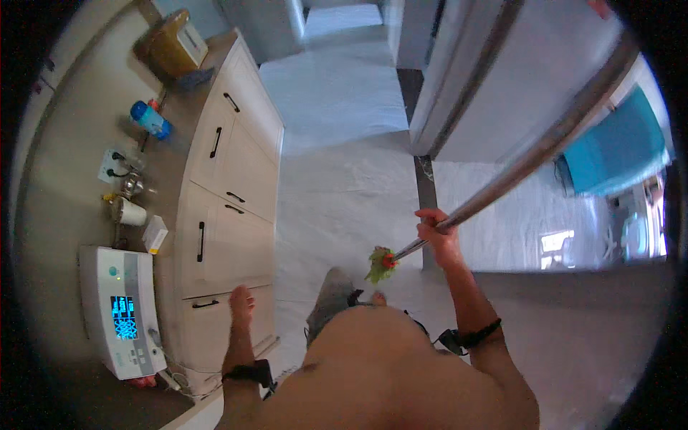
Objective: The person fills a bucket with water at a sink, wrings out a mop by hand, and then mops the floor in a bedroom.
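Observation:
My right hand (438,233) is closed round the long pole of a mop (516,175), its index finger partly extended along one side. The pole slants from the upper right, blurred and wide there, down to a red joint with a bushy green head (380,266) low over the floor in front of my legs. At the left, my left hand (242,304) hangs beside the cream cabinet fronts (233,236). It holds nothing visible, and its fingers look loosely apart. Both forearms wear black straps.
Along the left runs a counter (185,136) with a blue bottle (150,120), a white cup (130,212), a small white box (154,234) and a white device with a lit screen (122,315). A doorway edge (426,179) stands right; beyond it is a turquoise covered object (620,147).

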The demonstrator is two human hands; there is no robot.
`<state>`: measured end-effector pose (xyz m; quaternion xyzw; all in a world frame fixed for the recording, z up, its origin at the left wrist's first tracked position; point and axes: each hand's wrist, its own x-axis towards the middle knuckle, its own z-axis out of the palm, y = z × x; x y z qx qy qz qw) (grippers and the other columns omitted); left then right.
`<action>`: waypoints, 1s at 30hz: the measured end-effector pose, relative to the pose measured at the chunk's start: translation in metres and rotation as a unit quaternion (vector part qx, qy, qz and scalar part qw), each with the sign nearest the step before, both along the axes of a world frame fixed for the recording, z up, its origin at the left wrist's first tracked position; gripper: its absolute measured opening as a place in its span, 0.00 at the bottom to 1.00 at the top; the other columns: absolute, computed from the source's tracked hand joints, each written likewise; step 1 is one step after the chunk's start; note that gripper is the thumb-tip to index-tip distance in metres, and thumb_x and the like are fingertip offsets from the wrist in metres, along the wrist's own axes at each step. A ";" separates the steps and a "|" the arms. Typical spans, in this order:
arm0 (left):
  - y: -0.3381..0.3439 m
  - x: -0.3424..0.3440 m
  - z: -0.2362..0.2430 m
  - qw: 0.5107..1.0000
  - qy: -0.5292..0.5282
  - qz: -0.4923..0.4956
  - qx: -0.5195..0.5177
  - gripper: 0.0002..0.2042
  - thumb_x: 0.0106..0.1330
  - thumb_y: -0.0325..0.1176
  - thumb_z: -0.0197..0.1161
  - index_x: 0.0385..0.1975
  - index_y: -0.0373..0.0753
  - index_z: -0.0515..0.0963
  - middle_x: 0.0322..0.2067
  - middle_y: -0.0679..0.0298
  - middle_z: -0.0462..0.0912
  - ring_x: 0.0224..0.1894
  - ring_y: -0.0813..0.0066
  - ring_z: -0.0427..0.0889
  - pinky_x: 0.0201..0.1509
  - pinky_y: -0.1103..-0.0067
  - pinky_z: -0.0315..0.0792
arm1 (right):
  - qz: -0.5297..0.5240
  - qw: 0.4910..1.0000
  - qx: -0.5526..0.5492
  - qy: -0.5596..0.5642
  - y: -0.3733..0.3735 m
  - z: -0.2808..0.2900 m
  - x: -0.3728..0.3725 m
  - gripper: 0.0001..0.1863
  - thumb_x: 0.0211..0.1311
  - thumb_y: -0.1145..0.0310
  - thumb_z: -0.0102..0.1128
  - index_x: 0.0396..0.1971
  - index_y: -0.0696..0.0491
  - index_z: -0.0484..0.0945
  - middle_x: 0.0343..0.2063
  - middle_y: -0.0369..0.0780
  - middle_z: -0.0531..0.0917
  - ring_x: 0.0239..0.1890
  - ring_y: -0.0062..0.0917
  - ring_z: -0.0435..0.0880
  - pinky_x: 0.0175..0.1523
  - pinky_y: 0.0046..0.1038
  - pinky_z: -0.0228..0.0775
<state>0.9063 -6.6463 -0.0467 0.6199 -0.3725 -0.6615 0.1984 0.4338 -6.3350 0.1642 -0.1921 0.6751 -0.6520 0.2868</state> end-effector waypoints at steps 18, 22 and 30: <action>-0.428 -0.541 0.027 0.915 0.002 -0.343 -0.213 0.18 0.65 0.41 0.59 0.51 0.39 0.73 0.36 0.69 0.79 0.29 0.84 0.70 0.30 0.82 0.68 | -0.201 0.979 0.011 -0.011 -0.249 -0.075 -0.347 0.14 0.52 0.70 0.62 0.40 0.56 0.80 0.23 0.29 0.71 0.28 0.17 0.68 0.38 0.24 0.62; -0.463 -0.636 0.058 0.954 -0.013 -0.262 -0.147 0.19 0.67 0.42 0.57 0.52 0.38 0.73 0.38 0.68 0.80 0.32 0.82 0.74 0.33 0.80 0.71 | -0.180 0.976 0.119 0.006 -0.315 -0.091 -0.444 0.12 0.54 0.71 0.59 0.39 0.55 0.80 0.23 0.31 0.74 0.27 0.17 0.69 0.36 0.24 0.61; -0.493 -0.587 -0.024 0.777 -0.219 -0.542 -0.235 0.12 0.65 0.40 0.51 0.33 0.37 0.74 0.37 0.52 0.76 0.35 0.65 0.77 0.35 0.67 0.74 | 0.023 0.988 0.153 -0.020 -0.516 -0.089 -0.614 0.09 0.58 0.72 0.59 0.39 0.55 0.79 0.30 0.34 0.80 0.29 0.18 0.74 0.35 0.24 0.65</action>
